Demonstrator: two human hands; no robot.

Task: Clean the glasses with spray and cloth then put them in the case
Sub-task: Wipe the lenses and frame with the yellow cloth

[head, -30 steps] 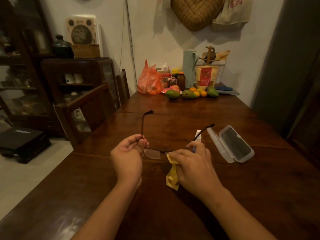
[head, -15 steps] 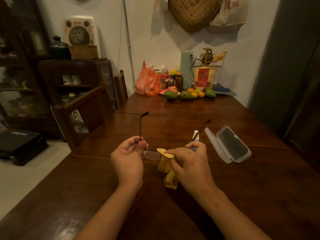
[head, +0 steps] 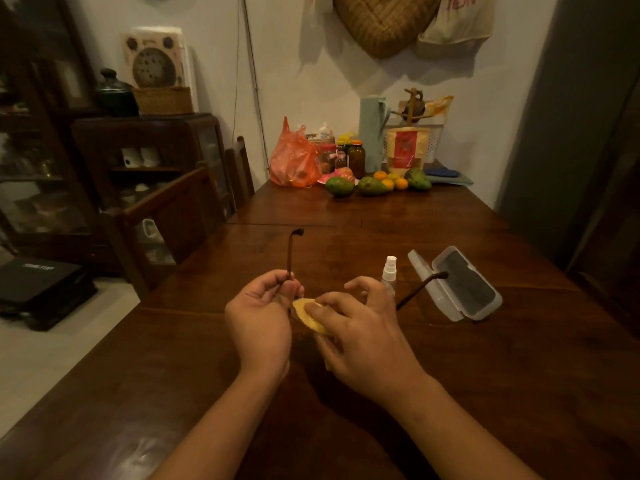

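Note:
My left hand (head: 258, 317) grips the dark-framed glasses (head: 290, 252) at the left hinge, held above the wooden table (head: 381, 223). One temple points up and away; the other (head: 420, 287) sticks out to the right. My right hand (head: 360, 332) presses a yellow cloth (head: 306, 315) onto the left lens, which is hidden under cloth and fingers. A small clear spray bottle (head: 389, 270) with a white top stands just behind my right hand. The open translucent case (head: 457, 284) lies to the right of it, lid propped toward me.
At the table's far end are an orange plastic bag (head: 294, 161), jars, a pale green jug (head: 372, 133), mangoes and oranges (head: 377, 184). Dark wooden chairs (head: 166, 216) and a cabinet (head: 138, 150) line the left side. A grey door panel stands at right.
My right hand has slid the yellow cloth leftward along the frame onto the left lens, next to my left fingers. The right temple has swung down to the right toward the case.

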